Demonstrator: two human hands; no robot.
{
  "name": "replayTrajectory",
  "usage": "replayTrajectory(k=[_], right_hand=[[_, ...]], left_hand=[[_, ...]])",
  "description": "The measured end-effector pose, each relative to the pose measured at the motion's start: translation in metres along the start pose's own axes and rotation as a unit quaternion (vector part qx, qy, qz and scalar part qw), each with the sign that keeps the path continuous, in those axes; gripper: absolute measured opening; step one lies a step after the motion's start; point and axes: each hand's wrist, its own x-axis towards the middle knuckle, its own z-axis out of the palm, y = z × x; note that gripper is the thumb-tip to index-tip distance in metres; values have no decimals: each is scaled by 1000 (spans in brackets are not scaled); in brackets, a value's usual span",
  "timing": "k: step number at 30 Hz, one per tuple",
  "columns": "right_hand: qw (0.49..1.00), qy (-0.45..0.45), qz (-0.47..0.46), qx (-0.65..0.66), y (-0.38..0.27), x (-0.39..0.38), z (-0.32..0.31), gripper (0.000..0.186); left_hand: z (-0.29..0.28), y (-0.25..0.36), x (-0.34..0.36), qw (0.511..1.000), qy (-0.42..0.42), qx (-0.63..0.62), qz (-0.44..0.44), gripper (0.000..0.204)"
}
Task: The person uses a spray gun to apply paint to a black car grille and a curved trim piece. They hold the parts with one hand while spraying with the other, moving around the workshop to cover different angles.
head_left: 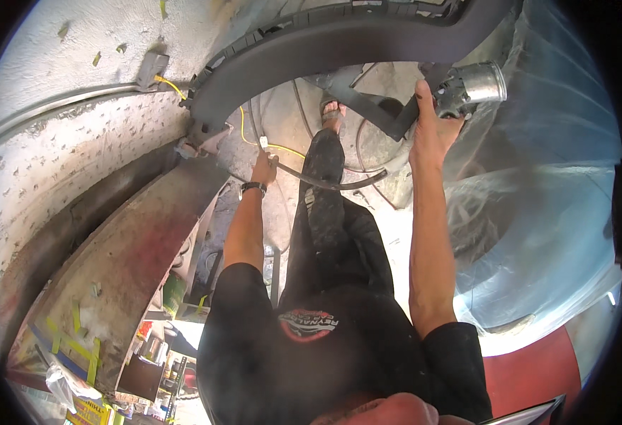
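My right hand [435,134] is wrapped round a spray gun, its silver metal cup [482,82] pointing to the right. The thumb lies along the gun's back, and most of the handle is hidden. Just beyond the gun, a long dark grey car bumper [325,53] arches across the top of the view. My left hand [263,168], with a dark watch at the wrist, is closed round a dark hose [332,185], whose loop curves to the right in front of my leg. The bumper's left end [208,106] is nearest that hand.
A blue car under clear plastic sheeting [538,234] stands close on my right. To the left runs a dusty, paint-stained panel [133,262] beside a rough white wall [77,134]. Hoses and a yellow cord [286,149] cross the floor by my foot. Cans and boxes are at lower left.
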Motion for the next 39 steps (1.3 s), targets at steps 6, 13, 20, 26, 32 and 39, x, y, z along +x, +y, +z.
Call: replayTrajectory(k=[6,13,20,26,32,39], right_hand=[[998,-29,-37,-30,12,3,5,67],[997,-18,-70,0,6,6,10,62],[998,-53,4,35,2,9,-6,42],[997,-49,2,51,6,13,-13,38],[999,2,27,-47,8,16,-24,27],[1000,-11,10,-28,4,14,-27,31]], left_hand=[[5,-4,11,997,44,-30,47,56],[10,14,50,994,80,-59,38,59],[40,54,65,996,-35,-81,-26,67],[78,50,75,995,-49,-84,-27,62],[56,45,131,976,173,-11,132,69],[47,-16,162,965,154,133,163,69]])
